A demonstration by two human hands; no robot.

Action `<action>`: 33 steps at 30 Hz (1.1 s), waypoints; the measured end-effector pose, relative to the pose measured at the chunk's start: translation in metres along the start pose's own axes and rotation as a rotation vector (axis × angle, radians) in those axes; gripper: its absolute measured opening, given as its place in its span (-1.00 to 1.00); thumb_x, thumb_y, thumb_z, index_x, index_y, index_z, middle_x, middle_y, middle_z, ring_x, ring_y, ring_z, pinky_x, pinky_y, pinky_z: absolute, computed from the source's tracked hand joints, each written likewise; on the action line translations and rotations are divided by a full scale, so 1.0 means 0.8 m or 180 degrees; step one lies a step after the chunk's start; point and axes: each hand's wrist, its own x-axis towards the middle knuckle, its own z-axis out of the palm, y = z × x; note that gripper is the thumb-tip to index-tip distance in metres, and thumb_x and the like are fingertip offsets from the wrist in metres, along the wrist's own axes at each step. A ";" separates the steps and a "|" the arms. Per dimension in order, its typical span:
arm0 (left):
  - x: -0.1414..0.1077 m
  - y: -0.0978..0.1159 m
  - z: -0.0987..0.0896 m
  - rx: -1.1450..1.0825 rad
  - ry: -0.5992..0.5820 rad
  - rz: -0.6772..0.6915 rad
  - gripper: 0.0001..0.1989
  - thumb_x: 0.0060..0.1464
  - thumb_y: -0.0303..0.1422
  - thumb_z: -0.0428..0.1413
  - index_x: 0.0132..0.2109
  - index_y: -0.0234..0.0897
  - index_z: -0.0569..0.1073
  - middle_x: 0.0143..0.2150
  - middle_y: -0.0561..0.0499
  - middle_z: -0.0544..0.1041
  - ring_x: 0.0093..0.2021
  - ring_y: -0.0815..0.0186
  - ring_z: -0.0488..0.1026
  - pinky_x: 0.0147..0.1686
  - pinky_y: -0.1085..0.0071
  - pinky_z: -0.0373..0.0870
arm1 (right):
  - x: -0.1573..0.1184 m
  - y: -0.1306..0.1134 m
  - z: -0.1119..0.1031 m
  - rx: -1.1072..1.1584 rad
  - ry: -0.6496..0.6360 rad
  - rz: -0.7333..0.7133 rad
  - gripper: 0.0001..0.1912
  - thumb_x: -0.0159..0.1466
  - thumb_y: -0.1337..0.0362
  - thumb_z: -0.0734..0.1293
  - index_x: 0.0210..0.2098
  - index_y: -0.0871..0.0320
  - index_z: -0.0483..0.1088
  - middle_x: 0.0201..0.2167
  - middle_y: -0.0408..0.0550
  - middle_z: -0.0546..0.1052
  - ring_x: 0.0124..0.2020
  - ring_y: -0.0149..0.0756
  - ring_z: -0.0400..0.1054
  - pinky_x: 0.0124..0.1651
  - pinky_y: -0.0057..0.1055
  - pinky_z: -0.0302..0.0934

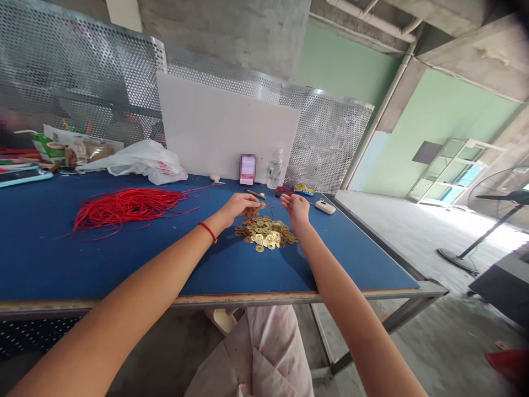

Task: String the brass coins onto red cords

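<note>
Bare forearms (152,281) are spanning the blue-topped bench (256,274). The left hand (237,208) is pinching disc-shaped brass coins (257,210) above a brass-coin heap (268,234), seemingly for ready supply; the right hand's (298,209) grip is showing unclearly. A red cord bundle (128,208) is lying leftward, presumably avoiding tangles.

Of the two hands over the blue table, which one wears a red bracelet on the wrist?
The left hand, which holds some coins: the red bracelet circles its wrist. The right hand differs, having a bare wrist.
</note>
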 end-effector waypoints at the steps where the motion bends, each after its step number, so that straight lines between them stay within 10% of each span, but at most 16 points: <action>1: 0.000 0.000 0.000 -0.0004 0.0014 -0.0013 -0.74 -0.28 -0.26 0.32 -0.40 -0.31 0.54 -0.42 -0.05 0.53 -0.44 0.32 0.42 -0.41 0.37 0.36 | -0.004 0.003 0.002 -0.0295 -0.0156 -0.0263 -0.93 0.26 0.37 0.22 -0.29 0.11 0.18 -0.34 -0.05 0.55 -0.29 -0.37 0.49 -0.28 -0.47 0.37; 5: 0.000 -0.001 0.001 0.0067 0.0061 0.0029 -0.75 -0.29 -0.26 0.31 -0.43 -0.30 0.51 -0.44 -0.02 0.52 -0.44 0.33 0.41 -0.40 0.38 0.34 | -0.026 0.015 0.011 -0.1491 -0.1415 -0.1550 -0.66 0.20 0.20 0.35 -0.07 0.08 0.23 -0.12 -0.03 0.51 -0.05 -0.29 0.40 -0.08 -0.41 0.28; 9: 0.000 -0.001 0.001 0.0079 0.0030 0.0075 -0.79 -0.28 -0.28 0.26 -0.43 -0.30 0.51 -0.48 0.01 0.49 -0.44 0.33 0.40 -0.41 0.41 0.31 | -0.037 0.023 0.013 -0.2194 -0.2567 -0.1659 -0.74 0.30 0.11 0.23 -0.08 0.10 0.29 -0.32 -0.12 0.50 -0.28 -0.35 0.38 -0.21 -0.46 0.19; 16: 0.000 0.000 -0.002 -0.0134 -0.0153 -0.0016 -0.75 -0.23 -0.28 0.31 -0.39 -0.32 0.50 -0.46 -0.01 0.50 -0.47 0.35 0.40 -0.42 0.38 0.34 | -0.019 0.015 0.007 -0.2599 -0.2252 -0.1761 -0.63 0.28 0.07 0.20 -0.50 0.17 0.39 -0.65 -0.22 0.21 -0.53 -0.43 0.07 -0.43 -0.47 -0.10; 33: 0.003 -0.002 -0.002 -0.0986 -0.1083 -0.0363 -0.60 0.08 -0.02 0.13 -0.25 -0.33 0.44 -0.41 -0.11 0.53 -0.41 0.23 0.51 -0.35 0.31 0.43 | -0.037 -0.002 0.006 -0.2441 -0.1801 -0.2643 -0.67 0.33 0.09 0.20 -0.29 0.14 0.50 -0.46 -0.13 0.50 -0.44 -0.37 0.30 -0.34 -0.46 0.09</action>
